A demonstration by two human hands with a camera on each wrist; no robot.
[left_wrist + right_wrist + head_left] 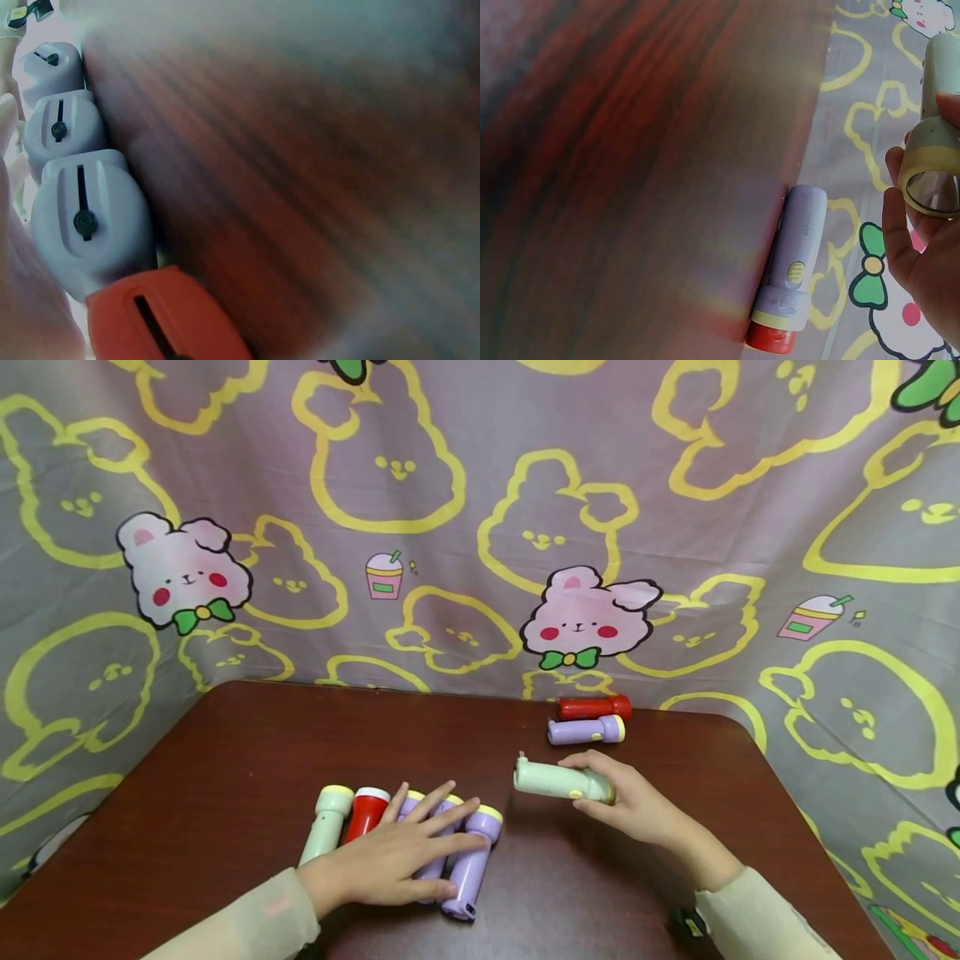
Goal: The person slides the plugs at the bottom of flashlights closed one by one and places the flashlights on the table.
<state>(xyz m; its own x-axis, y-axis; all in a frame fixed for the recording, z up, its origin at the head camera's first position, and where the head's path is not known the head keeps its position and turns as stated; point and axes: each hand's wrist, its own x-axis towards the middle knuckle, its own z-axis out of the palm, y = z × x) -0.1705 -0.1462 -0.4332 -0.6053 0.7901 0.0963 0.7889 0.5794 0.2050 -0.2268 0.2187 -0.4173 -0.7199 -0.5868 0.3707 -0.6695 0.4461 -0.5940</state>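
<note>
Two bare hands we log over the tabletop (262,760), forearms in pale sleeves (247,914) slanting in from the near corners. Left hand (390,860): palm down, fingers straight and fanned apart, laid across a row of five flashlights, thumb jutting sideways toward the nearest tail end. Row, read from the left: a green flashlight (322,827), a red flashlight (365,814), three purple flashlights (471,864), side by side, heads pointing away from the person. How firmly the palm bears on them, we cannot tell.

Right hand (626,797): angled inward, fingers on the far side and thumb on the near, clamped on the head end of a mint flashlight (551,779). We see it raised off the tabletop, body pointing left, right of the row. From the right wrist, we see its lens, yellow-rimmed. Beyond it, near the far edge, lie a lone purple flashlight (581,731) and a lone red flashlight (588,707), heads right.
</note>
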